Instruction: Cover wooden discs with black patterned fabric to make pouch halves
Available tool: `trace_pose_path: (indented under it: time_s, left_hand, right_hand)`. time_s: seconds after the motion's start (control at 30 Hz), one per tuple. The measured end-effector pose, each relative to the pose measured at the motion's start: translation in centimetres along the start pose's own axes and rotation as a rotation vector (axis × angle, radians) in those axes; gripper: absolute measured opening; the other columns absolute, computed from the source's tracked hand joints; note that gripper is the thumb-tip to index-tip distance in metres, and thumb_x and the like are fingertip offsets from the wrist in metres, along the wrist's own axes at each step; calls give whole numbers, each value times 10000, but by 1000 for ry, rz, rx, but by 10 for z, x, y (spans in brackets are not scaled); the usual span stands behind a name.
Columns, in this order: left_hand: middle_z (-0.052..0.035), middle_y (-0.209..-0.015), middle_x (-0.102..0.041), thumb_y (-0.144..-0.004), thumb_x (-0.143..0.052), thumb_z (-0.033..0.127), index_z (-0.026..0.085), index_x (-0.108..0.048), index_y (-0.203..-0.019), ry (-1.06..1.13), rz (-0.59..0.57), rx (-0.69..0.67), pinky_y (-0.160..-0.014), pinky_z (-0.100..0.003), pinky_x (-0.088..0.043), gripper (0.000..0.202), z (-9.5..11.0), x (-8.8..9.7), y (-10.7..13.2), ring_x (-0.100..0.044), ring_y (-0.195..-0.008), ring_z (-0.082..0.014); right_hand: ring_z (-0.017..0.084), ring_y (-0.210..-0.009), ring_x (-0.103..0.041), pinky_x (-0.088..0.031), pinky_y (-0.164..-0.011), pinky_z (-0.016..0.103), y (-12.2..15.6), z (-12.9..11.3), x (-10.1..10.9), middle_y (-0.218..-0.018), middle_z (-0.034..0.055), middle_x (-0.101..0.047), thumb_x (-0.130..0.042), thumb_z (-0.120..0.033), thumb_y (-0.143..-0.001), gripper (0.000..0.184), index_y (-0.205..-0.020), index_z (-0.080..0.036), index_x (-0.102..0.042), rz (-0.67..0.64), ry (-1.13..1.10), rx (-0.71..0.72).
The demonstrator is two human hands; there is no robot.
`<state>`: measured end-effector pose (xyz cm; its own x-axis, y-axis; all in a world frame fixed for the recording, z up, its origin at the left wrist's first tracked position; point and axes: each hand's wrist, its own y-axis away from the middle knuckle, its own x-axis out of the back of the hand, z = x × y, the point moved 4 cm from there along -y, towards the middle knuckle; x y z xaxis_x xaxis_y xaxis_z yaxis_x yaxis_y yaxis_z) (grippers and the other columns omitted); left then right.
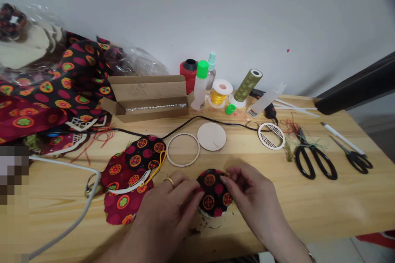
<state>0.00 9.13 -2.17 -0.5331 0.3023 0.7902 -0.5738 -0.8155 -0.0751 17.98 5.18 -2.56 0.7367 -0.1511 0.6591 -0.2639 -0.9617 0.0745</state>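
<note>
A round piece of black patterned fabric (215, 192) lies over a pale disc, whose rim shows along the lower edge. My left hand (173, 203) pinches the fabric's left edge between thumb and fingers, a gold ring on one finger. On the opposite side, my right hand (256, 199) grips the right edge with thumb and forefinger. Just beyond my hands lie a plain round wooden disc (211, 136) and a thin wooden ring (183, 149). To the left, a black fabric round (146, 152) overlaps dark red fabric pieces (119, 207), with a yellow cord (158, 169) beside them.
Black-handled scissors (315, 160) and a smaller pair (354, 158) lie at right. A cardboard box (151, 109), green-capped bottle (200, 86), yellow thread spool (219, 94) and open bottle (263, 100) stand behind. A black cable (197, 118) crosses the table; a grey tube (89, 197) curves at left.
</note>
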Motion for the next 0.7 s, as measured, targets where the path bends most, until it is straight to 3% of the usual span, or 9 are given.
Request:
trace_pose_path:
  time_s: [0.17,0.3,0.4,0.5,0.7]
  left_hand:
    - [-26,-988,-671,-837,-563,155,229,-617,-995,-15,124,-253,-787,-279,-501,182,11,9,5,-606,-902,-162]
    - [-52,-1131,-650,-817,-597,119,197,-598,-1054,-52,136,-350,-966,-355,-455,250,11,10,14,-509,-1136,-211]
    - [-73,-1204,-627,-811,-626,163,177,-571,-1121,-77,138,-399,-1010,-384,-437,315,6,8,19,-447,-1232,-233]
    - [-71,-1238,-619,-801,-656,232,184,-535,-1183,-94,115,-409,-1031,-413,-428,403,1,4,18,-415,-1277,-241]
    - [-62,-1231,-637,-781,-684,283,201,-541,-1137,-87,76,-411,-1043,-436,-418,392,-4,0,15,-381,-1310,-252]
  right_hand:
    - [134,-591,-531,-443,-537,249,3,-2,13,-727,13,-577,-590,-268,-847,76,-854,-195,-608,116,8,87]
    - [207,-849,-582,-486,-747,349,19,-7,26,-941,78,-621,-573,-200,-856,151,-1003,-200,-607,239,68,356]
    - [275,-1071,-520,-429,-909,454,34,-8,22,-1118,113,-609,-596,-149,-821,328,-1145,-190,-570,159,152,536]
    - [312,-1147,-471,-395,-946,510,42,-7,14,-1214,132,-589,-629,-148,-790,467,-1243,-160,-520,66,224,643]
    - [319,-1155,-482,-379,-958,548,39,-9,9,-1204,122,-618,-638,-131,-775,444,-1210,-157,-548,24,217,708]
